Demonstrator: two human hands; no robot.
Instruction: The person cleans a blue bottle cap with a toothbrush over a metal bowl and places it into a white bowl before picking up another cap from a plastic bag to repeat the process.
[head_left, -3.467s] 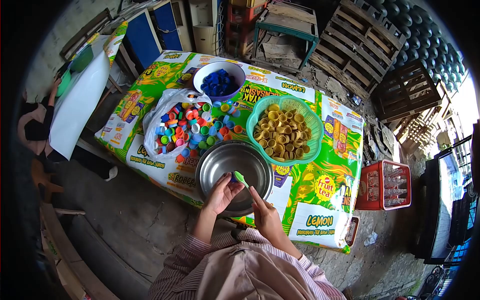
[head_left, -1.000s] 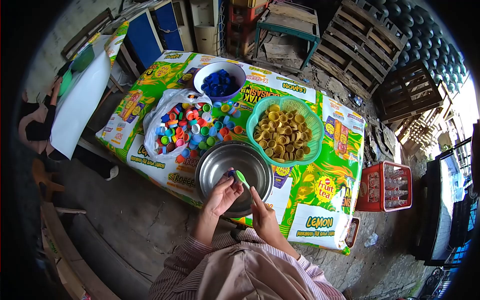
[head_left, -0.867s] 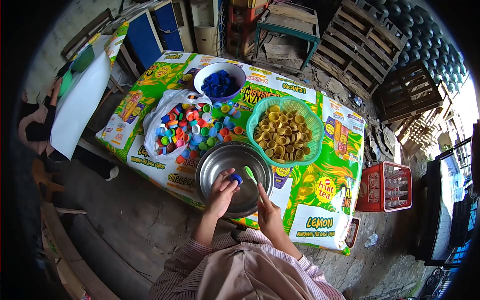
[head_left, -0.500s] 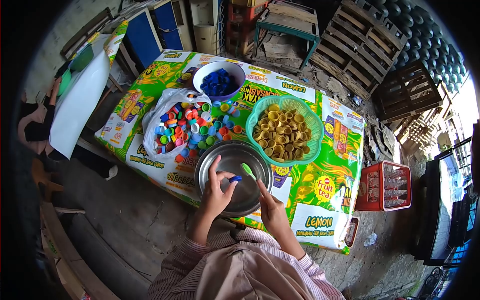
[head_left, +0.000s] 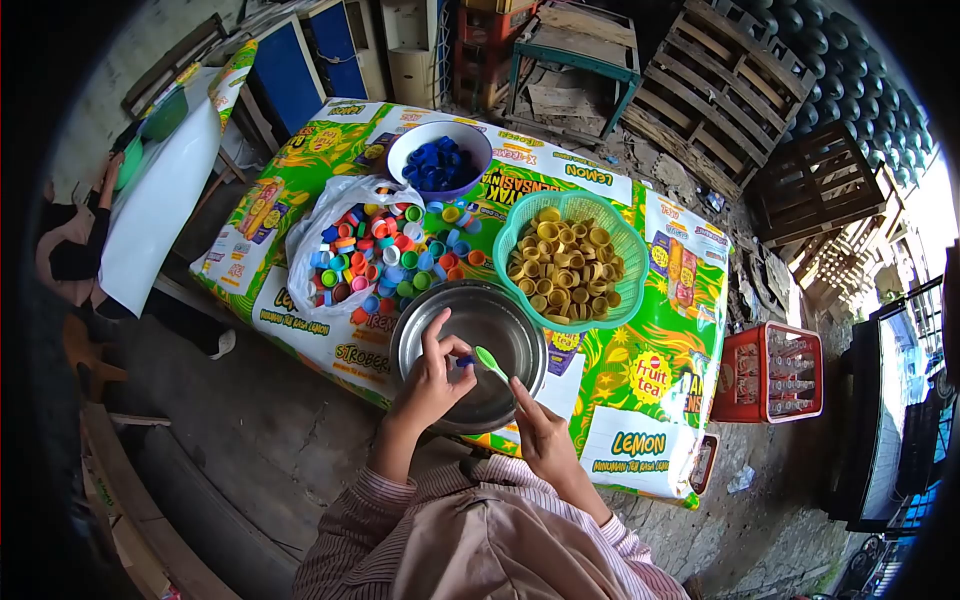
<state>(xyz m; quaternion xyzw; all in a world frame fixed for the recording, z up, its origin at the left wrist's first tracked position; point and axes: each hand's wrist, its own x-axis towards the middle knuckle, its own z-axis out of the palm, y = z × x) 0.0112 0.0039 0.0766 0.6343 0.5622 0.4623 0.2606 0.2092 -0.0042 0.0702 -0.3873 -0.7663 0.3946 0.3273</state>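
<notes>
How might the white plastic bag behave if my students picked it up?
The plastic bag would probably sag, since its thin film is crumpled. It might spill, as its mouth gapes and loose caps lie right beside the opening. The small, separate caps inside would likely shift and roll about as it moved.

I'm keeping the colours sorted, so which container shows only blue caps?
The purple bowl, white inside: its visible caps are all blue. The green basket shows yellowish caps, the plastic bag mixed colours.

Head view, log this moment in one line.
left hand: pinching blue plastic cap; right hand: holding slim green-headed tool; position: over round metal bowl
</notes>
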